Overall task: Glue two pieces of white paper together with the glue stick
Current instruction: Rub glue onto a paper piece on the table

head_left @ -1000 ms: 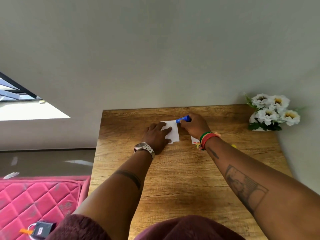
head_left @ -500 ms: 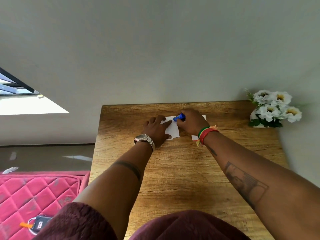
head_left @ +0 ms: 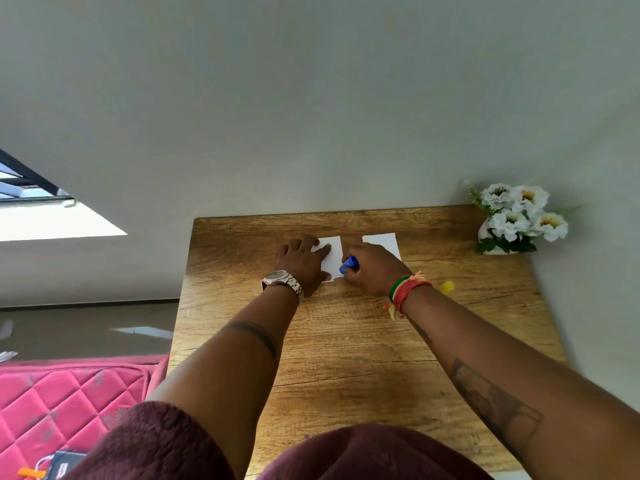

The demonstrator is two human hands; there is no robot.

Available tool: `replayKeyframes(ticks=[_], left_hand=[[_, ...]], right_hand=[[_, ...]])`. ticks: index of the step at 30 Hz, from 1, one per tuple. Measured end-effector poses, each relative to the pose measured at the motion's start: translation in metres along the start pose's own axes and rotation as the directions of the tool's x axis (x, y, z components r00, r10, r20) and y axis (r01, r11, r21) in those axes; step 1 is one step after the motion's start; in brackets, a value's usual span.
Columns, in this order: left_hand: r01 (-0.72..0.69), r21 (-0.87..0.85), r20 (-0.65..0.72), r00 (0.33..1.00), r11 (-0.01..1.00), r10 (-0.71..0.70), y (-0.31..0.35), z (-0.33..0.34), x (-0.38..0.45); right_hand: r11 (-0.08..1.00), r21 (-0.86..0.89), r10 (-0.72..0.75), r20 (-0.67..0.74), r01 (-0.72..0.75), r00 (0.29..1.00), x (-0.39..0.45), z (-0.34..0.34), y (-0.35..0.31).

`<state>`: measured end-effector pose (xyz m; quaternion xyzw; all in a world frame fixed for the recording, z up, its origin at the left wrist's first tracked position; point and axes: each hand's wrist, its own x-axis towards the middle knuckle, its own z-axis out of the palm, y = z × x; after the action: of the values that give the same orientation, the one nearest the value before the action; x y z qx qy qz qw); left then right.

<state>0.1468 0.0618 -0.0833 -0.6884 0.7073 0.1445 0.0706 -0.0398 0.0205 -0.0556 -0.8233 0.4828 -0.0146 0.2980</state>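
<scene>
Glue stick (head_left: 348, 264) in right hand (head_left: 372, 268), on paper (head_left: 333, 256).

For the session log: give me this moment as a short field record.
surface: wooden table
left hand: pressed flat on the left paper
right hand: holds the blue glue stick, tip at that paper's right edge
second paper: lies apart, to the right
yellow cap: on the table, beside the right wrist
flowers: far right corner
</scene>
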Motion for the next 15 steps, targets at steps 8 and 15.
replayKeyframes(ticks=[8,15], left_hand=[[0.008,0.115,-0.008,1.0,0.993,-0.007,0.007,-0.005,-0.008],[0.018,0.218,-0.067,0.998,0.976,-0.003,0.017,-0.009,-0.024]], right_hand=[[0.918,0.328,0.262,-0.08,-0.223,0.962,-0.008,-0.003,0.011],[0.678,0.68,0.466,-0.104,-0.279,0.879,-0.015,-0.008,0.018]])
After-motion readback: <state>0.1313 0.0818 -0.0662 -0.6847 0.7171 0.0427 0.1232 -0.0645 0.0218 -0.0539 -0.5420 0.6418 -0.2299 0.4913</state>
